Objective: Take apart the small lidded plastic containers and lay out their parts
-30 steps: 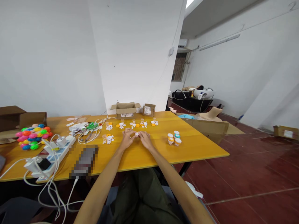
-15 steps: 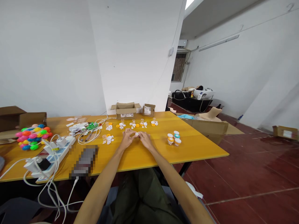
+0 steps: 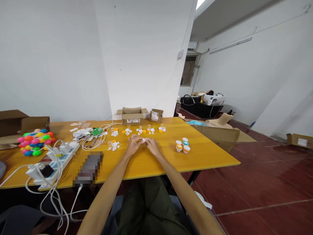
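Both my hands meet over the middle of the yellow table (image 3: pixel 156 166), fingertips closed round one small white perforated plastic piece (image 3: pixel 143 140). My left hand (image 3: pixel 133 145) pinches it from the left, and my right hand (image 3: pixel 152 146) from the right. Its exact kind is too small to make out. Left of my hands lies a group of white perforated discs (image 3: pixel 114 147) with orange and clear parts. Beyond them runs a row of similar clusters, among them white and orange pieces (image 3: pixel 141 131) and clear cups. On the right stand several small lidded jars (image 3: pixel 179 148), orange, white and teal.
At the back are an open cardboard box (image 3: pixel 132 117) and a smaller carton (image 3: pixel 156 115). To the left lie colourful plastic balls (image 3: pixel 35 142), power strips (image 3: pixel 64 160) with white cables, and a phone (image 3: pixel 88 169). The table's right corner (image 3: pixel 238 163) juts over red floor.
My hands stay together on the white piece, which appears turned slightly between the fingertips. The whole view has shifted a little; nothing else has visibly moved.
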{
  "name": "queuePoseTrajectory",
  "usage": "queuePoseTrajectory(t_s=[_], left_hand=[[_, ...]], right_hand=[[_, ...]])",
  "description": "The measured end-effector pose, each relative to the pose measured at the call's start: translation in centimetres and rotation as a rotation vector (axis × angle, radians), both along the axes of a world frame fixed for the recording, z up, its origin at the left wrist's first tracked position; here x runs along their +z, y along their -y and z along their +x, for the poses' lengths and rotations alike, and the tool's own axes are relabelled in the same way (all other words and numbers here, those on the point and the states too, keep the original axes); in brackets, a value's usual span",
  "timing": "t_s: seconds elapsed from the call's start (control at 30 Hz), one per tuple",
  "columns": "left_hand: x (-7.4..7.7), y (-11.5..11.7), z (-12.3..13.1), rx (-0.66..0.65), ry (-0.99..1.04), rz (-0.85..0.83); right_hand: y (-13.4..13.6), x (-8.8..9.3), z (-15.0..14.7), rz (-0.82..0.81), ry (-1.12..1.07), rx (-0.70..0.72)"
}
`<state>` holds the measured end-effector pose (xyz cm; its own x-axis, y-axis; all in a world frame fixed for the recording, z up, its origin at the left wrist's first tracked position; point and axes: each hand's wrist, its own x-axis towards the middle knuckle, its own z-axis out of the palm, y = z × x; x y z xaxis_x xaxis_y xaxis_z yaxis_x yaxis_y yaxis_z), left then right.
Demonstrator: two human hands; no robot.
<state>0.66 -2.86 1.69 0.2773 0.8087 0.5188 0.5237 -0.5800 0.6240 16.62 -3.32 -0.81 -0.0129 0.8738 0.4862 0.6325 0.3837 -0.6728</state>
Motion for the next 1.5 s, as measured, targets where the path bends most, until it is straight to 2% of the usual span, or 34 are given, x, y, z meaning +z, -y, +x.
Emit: queuePoseTrajectory(t_s=[0.33, 0.73, 0.87, 1.17, 1.5], left_hand=[[-0.2, -0.4, -0.2, 0.125, -0.073, 0.077], [0.0, 0.4, -0.4, 0.286, -0.225, 0.066], [0.0, 0.5, -0.4, 0.295, -0.237, 0.027], [-0.1, 0.0, -0.5, 0.299, -0.158, -0.030], [-1.9, -1.8, -1.2, 0.211, -0.014, -0.005]], right_hand=[[1.1, 1.1, -0.6, -0.037, 0.000, -0.053], [2.0, 1.9, -1.1, -0.027, 0.211, -0.172], [2.3, 2.0, -1.2, -0.043, 0.272, -0.200], [2.2, 1.3, -1.3, 0.019, 0.426, -0.147], [1.8, 0.5, -1.3, 0.113, 0.569, -0.103]])
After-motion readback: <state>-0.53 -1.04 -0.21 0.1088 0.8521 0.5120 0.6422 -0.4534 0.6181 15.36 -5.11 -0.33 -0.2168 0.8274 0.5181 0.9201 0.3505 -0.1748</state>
